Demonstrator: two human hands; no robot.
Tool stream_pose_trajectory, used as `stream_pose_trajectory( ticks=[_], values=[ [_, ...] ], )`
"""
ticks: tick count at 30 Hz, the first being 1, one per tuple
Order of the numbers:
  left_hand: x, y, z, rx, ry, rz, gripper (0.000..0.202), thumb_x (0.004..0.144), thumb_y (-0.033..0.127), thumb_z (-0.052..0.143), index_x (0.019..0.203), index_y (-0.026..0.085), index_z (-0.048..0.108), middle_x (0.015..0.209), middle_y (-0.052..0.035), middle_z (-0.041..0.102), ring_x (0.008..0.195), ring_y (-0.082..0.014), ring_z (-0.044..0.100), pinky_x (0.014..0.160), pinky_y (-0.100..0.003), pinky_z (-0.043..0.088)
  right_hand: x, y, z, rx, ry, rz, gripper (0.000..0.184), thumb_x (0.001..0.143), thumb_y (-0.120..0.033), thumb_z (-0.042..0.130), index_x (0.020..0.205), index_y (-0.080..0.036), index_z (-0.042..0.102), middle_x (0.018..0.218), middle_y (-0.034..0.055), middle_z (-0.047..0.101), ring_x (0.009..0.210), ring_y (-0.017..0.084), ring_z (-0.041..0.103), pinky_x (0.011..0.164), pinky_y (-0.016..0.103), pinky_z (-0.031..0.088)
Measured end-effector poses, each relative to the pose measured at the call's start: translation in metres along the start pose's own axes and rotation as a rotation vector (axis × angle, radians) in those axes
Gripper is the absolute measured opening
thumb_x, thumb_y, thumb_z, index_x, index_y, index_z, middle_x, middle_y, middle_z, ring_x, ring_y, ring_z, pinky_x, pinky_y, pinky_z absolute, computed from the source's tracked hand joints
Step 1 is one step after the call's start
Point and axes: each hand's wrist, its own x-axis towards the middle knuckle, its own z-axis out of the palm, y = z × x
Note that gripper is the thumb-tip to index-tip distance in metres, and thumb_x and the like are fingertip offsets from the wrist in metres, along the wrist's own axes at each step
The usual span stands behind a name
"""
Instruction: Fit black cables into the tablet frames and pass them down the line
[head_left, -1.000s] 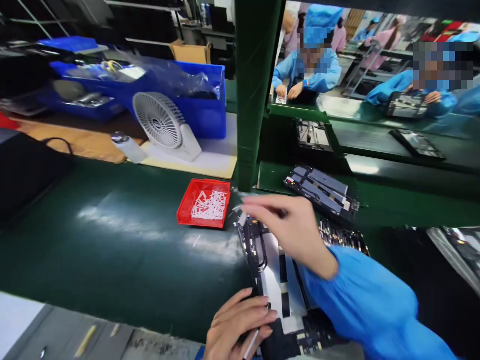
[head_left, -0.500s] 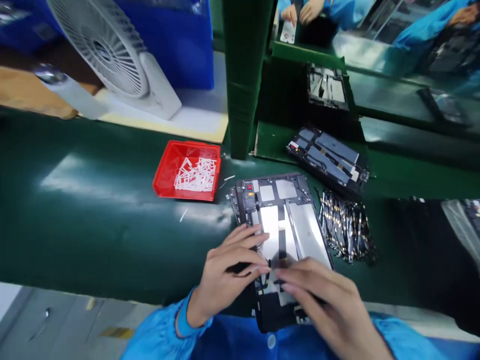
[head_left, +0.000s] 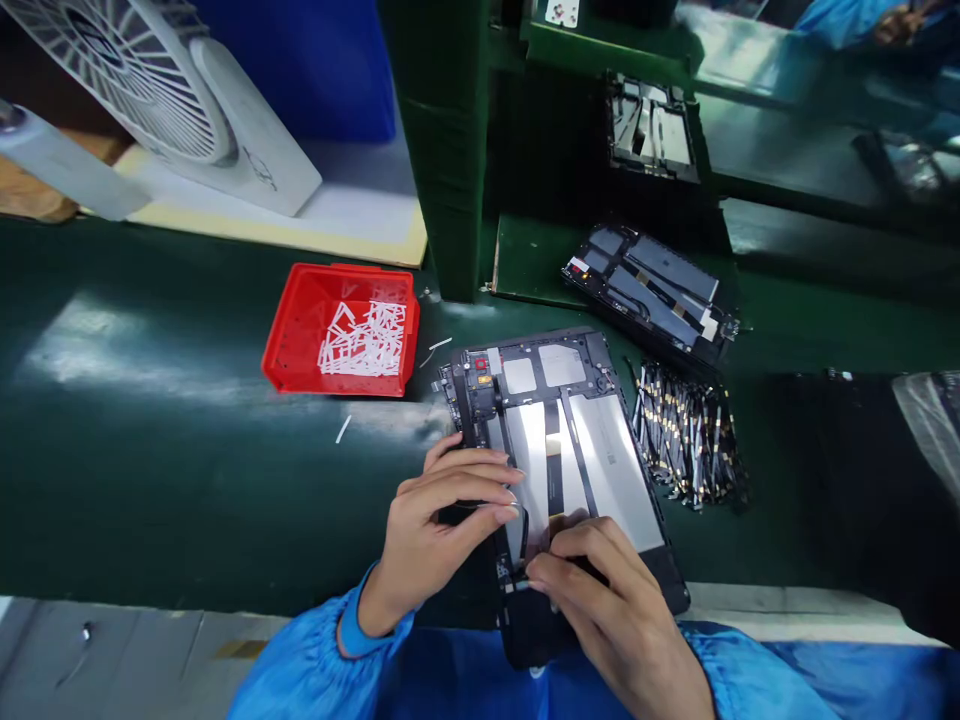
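Observation:
An opened tablet (head_left: 611, 460) lies tilted before me, its silver battery panels, black frame and circuit boards exposed. Over its left side is my left hand (head_left: 442, 525), thumb and fingertips drawn together at a thin dark cable (head_left: 524, 530). At the tablet's lower part, my right hand (head_left: 600, 590) has its fingers pinched close to the board; what they grip is hidden beneath them. Another tablet body (head_left: 448, 395) shows its edge under the left side of the top one. Right of the tablet lies a pile of thin flex cables (head_left: 686, 435).
A red bin (head_left: 281, 335) holds white strips; a few loose strips (head_left: 343, 429) lie beside it. Further opened tablets (head_left: 660, 295) sit behind to the right. A green post (head_left: 442, 150) and a white fan (head_left: 255, 130) stand at the back. Dark sheeting (head_left: 832, 480) lies right.
My right hand has moved slightly down and left, to the lower board area. My left hand stays near the tablet's left side. The whole view has shifted.

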Motion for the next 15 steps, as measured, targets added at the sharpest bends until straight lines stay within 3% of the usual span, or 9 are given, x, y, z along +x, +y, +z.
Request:
stream_pose_trajectory(
  ticks=[4,9,15],
  values=[
    [0.005,0.003,-0.003,0.025,-0.012,0.057,0.009,0.082,0.018,0.073,0.084,0.026,0.07,0.09,0.0029,0.078,0.096,-0.0177,0.071,0.107,-0.041,0.038,0.002,0.0,0.002,0.013,0.025,0.012,0.015,0.094,-0.009,0.053,0.1,-0.019,0.063,0.09,0.0052,0.06,0.091,0.016,0.057,0.081,0.028,0.052],
    [0.032,0.008,-0.006,0.267,-0.13,0.265,0.011,0.082,0.021,0.073,0.091,0.029,0.071,0.101,0.0032,0.077,0.107,-0.02,0.066,0.112,-0.045,0.029,0.006,0.001,-0.002,0.039,-0.006,-0.036,0.012,0.093,-0.01,0.056,0.098,-0.018,0.064,0.089,0.0049,0.063,0.089,0.016,0.058,0.082,0.028,0.053],
    [0.059,0.008,-0.002,0.326,-0.343,0.176,0.004,0.088,0.029,0.067,0.085,0.029,0.07,0.107,0.0055,0.075,0.11,-0.0164,0.063,0.107,-0.036,0.025,-0.003,0.007,0.01,0.036,0.046,-0.011,0.015,0.096,-0.014,0.05,0.095,-0.019,0.064,0.089,0.0045,0.063,0.088,0.016,0.058,0.083,0.027,0.052]
  ],
)
